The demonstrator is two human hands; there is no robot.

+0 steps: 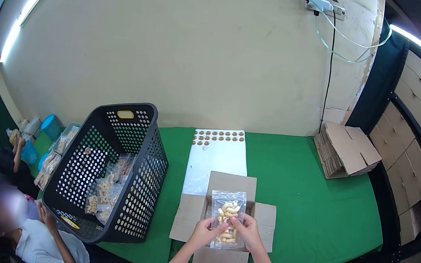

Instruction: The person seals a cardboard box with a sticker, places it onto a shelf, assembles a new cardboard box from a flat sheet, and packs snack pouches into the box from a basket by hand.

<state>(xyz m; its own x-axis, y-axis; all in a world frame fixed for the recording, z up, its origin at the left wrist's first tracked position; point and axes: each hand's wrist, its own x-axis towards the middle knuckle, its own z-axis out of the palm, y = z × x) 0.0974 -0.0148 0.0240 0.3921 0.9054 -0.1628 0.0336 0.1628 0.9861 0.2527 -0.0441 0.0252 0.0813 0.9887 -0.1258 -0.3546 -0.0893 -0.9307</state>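
Both my hands hold a clear zip bag [230, 207] of pale, curved snack pieces, upright over an open cardboard box [189, 217]. My left hand [203, 232] grips the bag's left side, and my right hand [249, 232] grips its right side. The thumbs of both hands rest on the bag's front, near a small round brown sticker [229, 221]. The box has its flaps spread outward, and the bag hides most of its inside. Behind the box lies a white sheet [211, 169] with rows of round brown stickers.
A large black basket [141, 191] with bagged snacks [107, 192] stands at the left on the green table [311, 214]. Flattened cardboard boxes [348, 152] are stacked at the back right. Two people sit or stand at the far left, near more bags and blue containers [51, 126].
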